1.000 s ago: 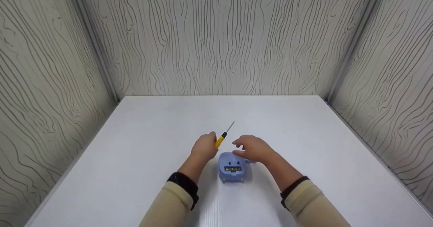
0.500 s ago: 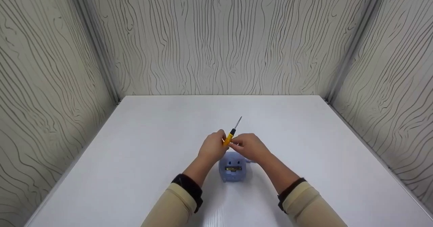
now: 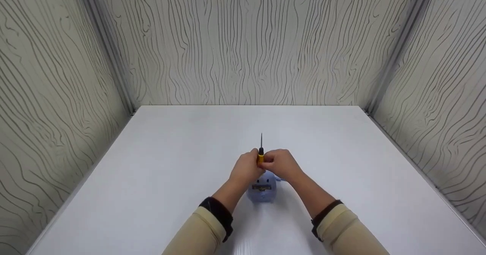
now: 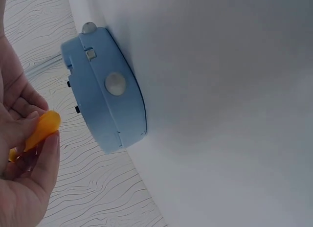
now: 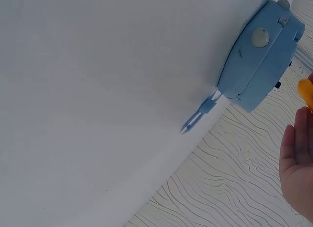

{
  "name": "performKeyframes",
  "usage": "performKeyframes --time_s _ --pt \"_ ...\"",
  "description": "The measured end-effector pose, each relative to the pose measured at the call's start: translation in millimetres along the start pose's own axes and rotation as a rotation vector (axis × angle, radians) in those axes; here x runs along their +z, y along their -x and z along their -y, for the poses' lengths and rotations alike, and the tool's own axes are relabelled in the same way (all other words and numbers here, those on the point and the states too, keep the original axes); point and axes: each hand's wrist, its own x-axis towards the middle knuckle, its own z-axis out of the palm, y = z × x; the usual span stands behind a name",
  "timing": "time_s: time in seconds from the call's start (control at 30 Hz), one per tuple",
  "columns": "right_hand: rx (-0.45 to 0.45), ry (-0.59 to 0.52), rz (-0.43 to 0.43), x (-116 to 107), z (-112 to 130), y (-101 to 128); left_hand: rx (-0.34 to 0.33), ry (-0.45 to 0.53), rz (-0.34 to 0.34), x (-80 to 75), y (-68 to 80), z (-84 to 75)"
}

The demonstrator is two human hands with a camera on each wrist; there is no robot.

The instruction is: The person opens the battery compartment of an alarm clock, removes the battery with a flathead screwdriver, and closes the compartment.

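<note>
A small screwdriver [image 3: 261, 154] with a yellow handle, black collar and thin metal shaft is held above the white table [image 3: 159, 163], its tip pointing away from me. My left hand [image 3: 251, 160] grips the handle from the left, and its yellow end [image 4: 43, 130] shows between those fingers. My right hand [image 3: 271, 160] pinches the same handle from the right; the right wrist view shows only the palm [image 5: 298, 163] beside the yellow handle [image 5: 307, 92]. Just below the hands a round light-blue device [image 3: 262, 190] lies on the table with an open slot on top.
A small blue piece [image 5: 199, 115] lies on the table against the device [image 5: 259, 56], on its right side. Wood-grain walls [image 3: 243, 42] close in the table on the left, back and right. Beige sleeves and dark wristbands cover both forearms.
The left hand carried the screwdriver right, over the device, and turned its shaft from slanting right to pointing straight away. The right hand left the device and closed on the handle.
</note>
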Motion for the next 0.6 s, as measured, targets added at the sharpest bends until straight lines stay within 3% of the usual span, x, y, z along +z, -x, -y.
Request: performKeyframes --time_s 0.33,0.6 --pt "0.06 -0.075 -0.007 -3 -4 0 -0.047 0.01 0.053 -0.6 0.9 -3.9" --pt "0.059 0.022 0.01 -13 -9 0 -0.069 -0.105 0.121 -6.0 2.0 2.6"
